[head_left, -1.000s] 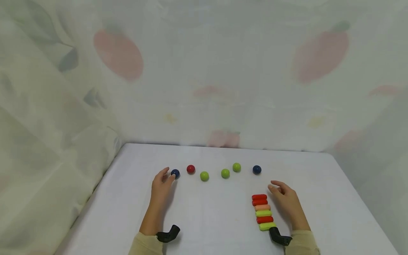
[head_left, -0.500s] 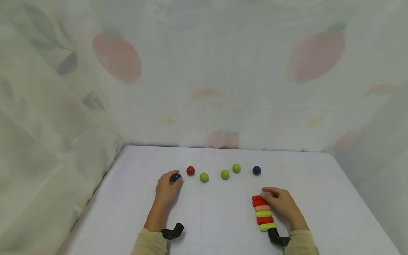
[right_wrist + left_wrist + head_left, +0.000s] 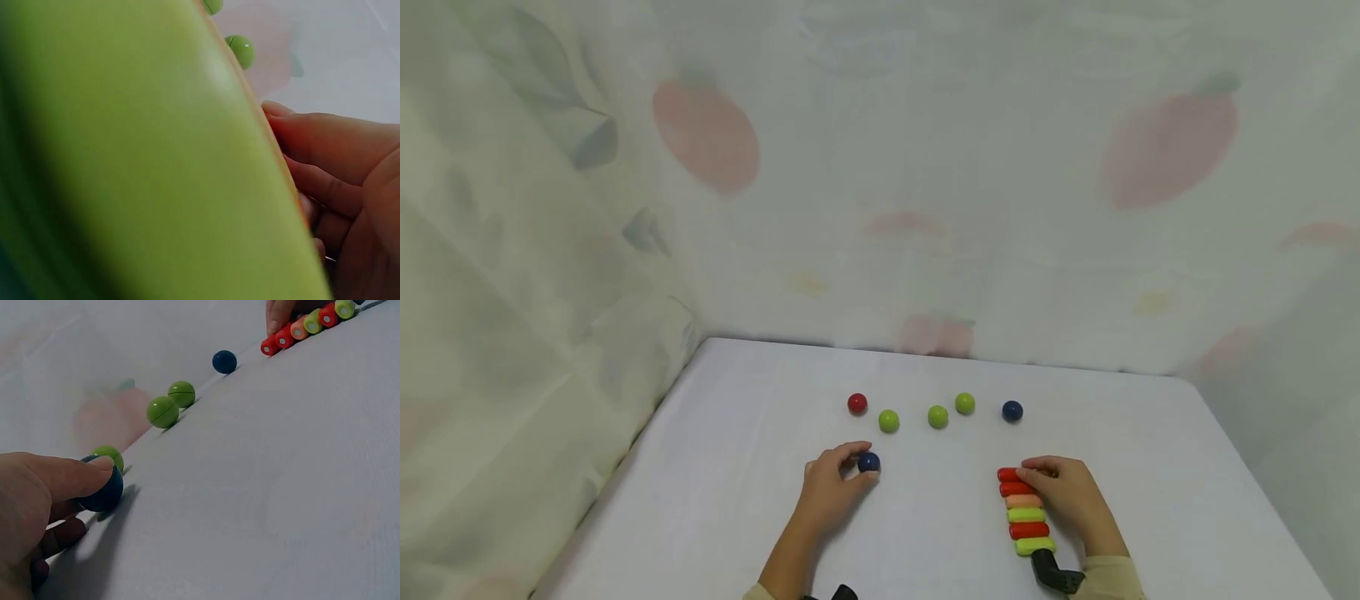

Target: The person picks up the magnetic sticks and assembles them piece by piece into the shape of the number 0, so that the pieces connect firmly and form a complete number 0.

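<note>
Head view has the person's forearms entering at the near edge of the white tabletop [image 3: 925, 533], each with a black wrist mount [image 3: 1056, 575], a tan sleeve [image 3: 1107, 577] behind the right one. Beside the right wrist runs a close-set column of small cylinders, from the near end lime [image 3: 1033, 547], red [image 3: 1028, 531], lime [image 3: 1025, 516], peach [image 3: 1022, 502], red [image 3: 1015, 489] and the farthest red cylinder [image 3: 1008, 474]. The right hand [image 3: 1070, 492] leans inward over the column's right side, wrist low, thumb and forefinger bent and clamped about that last one's right end. The left hand [image 3: 833, 487], well apart from it, angles forward and inward, fingers arched, thumb and fingertips pinching a navy ball [image 3: 868, 462]; whether the ball touches the tabletop cannot be told. Farther back sit three lime balls [image 3: 889, 421], with a red ball [image 3: 857, 404] to their left and a second navy ball [image 3: 1012, 411] to their right. Behind everything hangs a pale fruit-print curtain [image 3: 1037, 125].
</note>
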Available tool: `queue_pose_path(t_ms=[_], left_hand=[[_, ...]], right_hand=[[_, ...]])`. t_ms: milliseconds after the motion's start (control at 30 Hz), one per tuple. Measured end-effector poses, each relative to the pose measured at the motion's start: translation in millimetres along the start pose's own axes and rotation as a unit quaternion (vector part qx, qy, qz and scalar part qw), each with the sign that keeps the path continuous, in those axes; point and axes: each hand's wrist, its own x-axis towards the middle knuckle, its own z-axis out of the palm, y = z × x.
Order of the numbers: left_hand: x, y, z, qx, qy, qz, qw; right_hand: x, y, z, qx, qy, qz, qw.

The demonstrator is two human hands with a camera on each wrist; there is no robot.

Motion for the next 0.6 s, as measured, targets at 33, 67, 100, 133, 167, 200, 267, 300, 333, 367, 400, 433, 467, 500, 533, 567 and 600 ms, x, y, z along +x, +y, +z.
queue_pose_path(t_ms=[33, 67, 100, 133, 167, 200, 267, 300, 333, 367, 400, 433, 467, 500, 533, 567, 600], left_hand=[[0.1, 1.0, 0.9, -0.005, -0.001, 0.003, 1.0000], [0.6, 1.3, 1.0, -0.009, -0.003, 0.011, 0.9999], [1.4, 1.4, 0.6, -0.016, -0.003, 0.019, 0.9997], [2.0, 1.0, -0.6, -0.028, -0.004, 0.023, 0.9993], [2.6, 0.5, -2.1, -0.041, -0.006, 0.029, 0.9987], [3.4, 0.0, -3.5, -0.053, -0.011, 0.034, 0.9980], [4.8, -0.9, -5.8, -0.069, -0.026, 0.041, 0.9965], [5.0, -1.2, -6.4, -0.073, -0.033, 0.038, 0.9961], [5.0, -1.3, -7.3, -0.073, -0.038, 0.037, 0.9959], [4.9, -1.4, -7.9, -0.068, -0.042, 0.039, 0.9960], [4.6, -1.8, -8.2, -0.065, -0.043, 0.040, 0.9961], [4.1, -1.9, -8.6, -0.063, -0.042, 0.043, 0.9962], [3.9, -2.1, -8.7, -0.062, -0.040, 0.045, 0.9962], [3.5, -2.0, -8.7, -0.061, -0.037, 0.051, 0.9962], [3.2, -2.0, -8.5, -0.060, -0.034, 0.054, 0.9962], [3.2, -2.2, -7.9, -0.059, -0.031, 0.055, 0.9962], [3.2, -2.4, -7.0, -0.061, -0.029, 0.055, 0.9962]], right_hand=[[0.8, 0.3, -0.2, 0.001, 0.001, 0.004, 1.0000], [1.5, 0.1, -0.4, 0.004, 0.002, 0.009, 1.0000], [2.4, -0.3, -0.6, 0.008, 0.003, 0.017, 0.9998], [2.4, -1.0, -0.4, 0.012, 0.003, 0.025, 0.9996], [2.8, -1.5, -0.3, 0.015, 0.003, 0.033, 0.9993], [2.7, -2.2, -0.5, 0.018, 0.003, 0.042, 0.9990], [3.2, -2.8, -1.4, 0.015, 0.004, 0.052, 0.9985], [3.4, -2.7, -2.0, 0.013, 0.004, 0.056, 0.9984], [3.5, -2.3, -2.8, 0.008, 0.002, 0.054, 0.9985], [3.7, -1.5, -3.6, 0.003, -0.001, 0.052, 0.9986], [3.5, -0.8, -4.5, 0.002, -0.004, 0.050, 0.9987], [3.7, 0.0, -5.2, 0.001, -0.006, 0.049, 0.9988], [3.7, 0.3, -6.0, 0.000, -0.009, 0.046, 0.9989], [4.0, 0.6, -6.5, -0.001, -0.011, 0.043, 0.9990], [4.3, 0.8, -7.0, -0.004, -0.012, 0.040, 0.9991], [5.0, 1.0, -7.4, -0.007, -0.013, 0.037, 0.9992], [5.4, 0.8, -7.7, -0.009, -0.012, 0.034, 0.9993]])
